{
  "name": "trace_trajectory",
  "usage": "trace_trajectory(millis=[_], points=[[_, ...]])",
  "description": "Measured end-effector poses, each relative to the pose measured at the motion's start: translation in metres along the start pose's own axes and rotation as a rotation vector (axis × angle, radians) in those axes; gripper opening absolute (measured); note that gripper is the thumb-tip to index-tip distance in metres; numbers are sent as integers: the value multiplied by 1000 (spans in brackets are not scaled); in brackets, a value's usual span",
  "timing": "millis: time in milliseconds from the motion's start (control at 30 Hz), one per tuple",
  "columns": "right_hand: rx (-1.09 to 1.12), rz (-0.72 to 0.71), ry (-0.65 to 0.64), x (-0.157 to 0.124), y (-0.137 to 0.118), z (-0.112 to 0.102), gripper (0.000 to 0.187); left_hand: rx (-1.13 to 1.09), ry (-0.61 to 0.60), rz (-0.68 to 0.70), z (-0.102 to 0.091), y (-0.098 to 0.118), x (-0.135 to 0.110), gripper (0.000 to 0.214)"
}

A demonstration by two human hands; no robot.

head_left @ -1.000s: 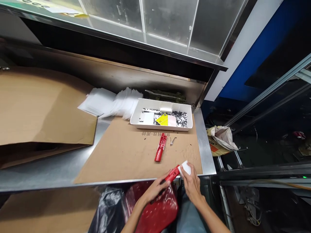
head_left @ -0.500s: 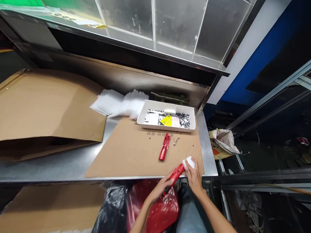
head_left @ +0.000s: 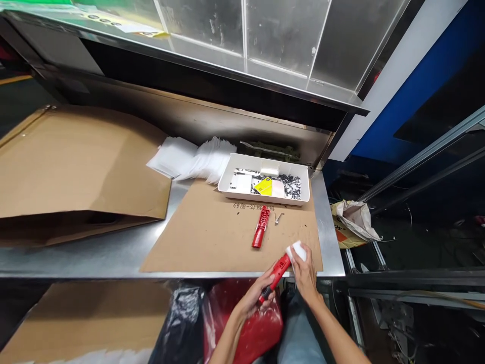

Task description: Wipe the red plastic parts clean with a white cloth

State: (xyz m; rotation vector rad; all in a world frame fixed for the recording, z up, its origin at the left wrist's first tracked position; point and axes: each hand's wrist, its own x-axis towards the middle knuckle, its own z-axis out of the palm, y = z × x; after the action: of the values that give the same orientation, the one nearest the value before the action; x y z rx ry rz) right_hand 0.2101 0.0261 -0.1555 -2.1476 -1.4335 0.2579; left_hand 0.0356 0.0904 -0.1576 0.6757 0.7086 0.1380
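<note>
My left hand (head_left: 254, 298) grips a long red plastic part (head_left: 276, 273) at its lower end, just off the front edge of the steel bench. My right hand (head_left: 304, 273) holds a small white pad (head_left: 296, 251) against the part's upper tip. A second red plastic part (head_left: 261, 227) lies on the brown cardboard sheet (head_left: 212, 237), with a small metal clip (head_left: 279, 218) beside it. Behind them stands a white tray (head_left: 235, 172) holding small dark pieces, a yellow card and white slips.
A fanned stack of white sheets (head_left: 193, 159) lies left of the tray. A large folded cardboard box (head_left: 76, 162) covers the bench's left side. A red bag (head_left: 250, 328) and a black bag (head_left: 182, 328) hang below the bench edge. A crumpled sack (head_left: 356, 222) lies at right.
The view has shifted, so everything sits a little further right. Both hands have stayed together on the red part, and the white pad remains at its tip.
</note>
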Motion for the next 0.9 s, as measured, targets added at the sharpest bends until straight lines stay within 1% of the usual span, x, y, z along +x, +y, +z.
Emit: trace_trajectory(millis=[67,200,300,400,633,800,900], points=[[-4,-5,-24,-1,0,-1,42,22,1,12,0,1,0,92],[-38,19,-51,1,2,-4,41,77,15,84,1,0,0,94],[-60,23,-91,0,1,-7,43,124,51,125,2,-2,1,98],[-76,7,-117,1,-2,-10,45,153,89,154,1,-5,2,96],[-92,4,-110,1,-3,-11,42,183,130,161,2,-9,-2,93],[-78,-13,-97,-3,0,-10,43,144,151,160,6,-7,-4,92],[-63,-36,-100,-2,1,-11,44,102,147,152,6,-7,-4,95]])
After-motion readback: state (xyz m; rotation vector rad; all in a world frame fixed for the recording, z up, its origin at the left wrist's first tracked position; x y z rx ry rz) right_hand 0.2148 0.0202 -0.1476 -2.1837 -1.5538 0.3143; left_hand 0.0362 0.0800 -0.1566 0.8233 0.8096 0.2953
